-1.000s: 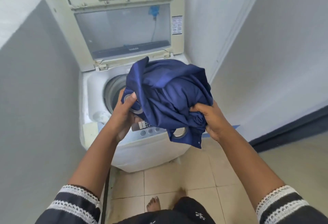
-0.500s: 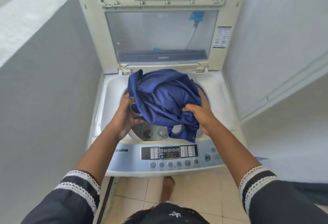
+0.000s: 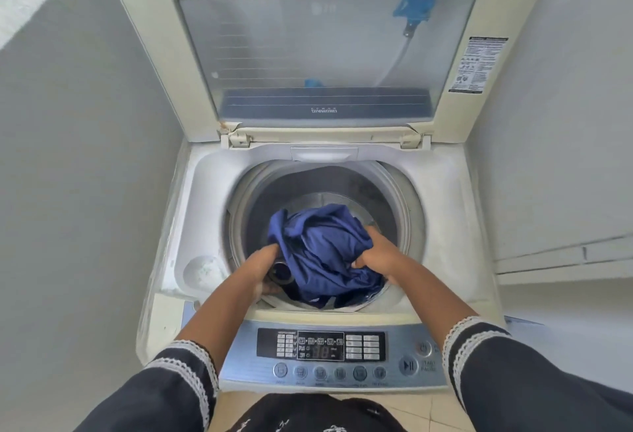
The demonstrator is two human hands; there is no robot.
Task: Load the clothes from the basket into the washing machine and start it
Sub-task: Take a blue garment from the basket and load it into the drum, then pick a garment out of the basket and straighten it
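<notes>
1. Left hand [image 3: 263, 265]: you grip the near-left side of the navy bundle [image 3: 322, 250], fingers closed on the fabric beside a metal eyelet ring [image 3: 281, 272].
2. Right hand [image 3: 378, 255]: fist closed on the bundle's right fold.
3. Change: half a second ago you held the bundle above the opening; now it sits below the rim, inside the drum [image 3: 322, 198]. Loading of this item is nearly done; release remains.
4. Navy bundle: dark blue, smooth, crumpled, soft; ringed eyelets suggest a curtain.
5. Washing machine [image 3: 205, 212]: lid [image 3: 325, 54] upright; control panel [image 3: 322, 346] nearest you, start button [image 3: 407, 365] untouched.
</notes>
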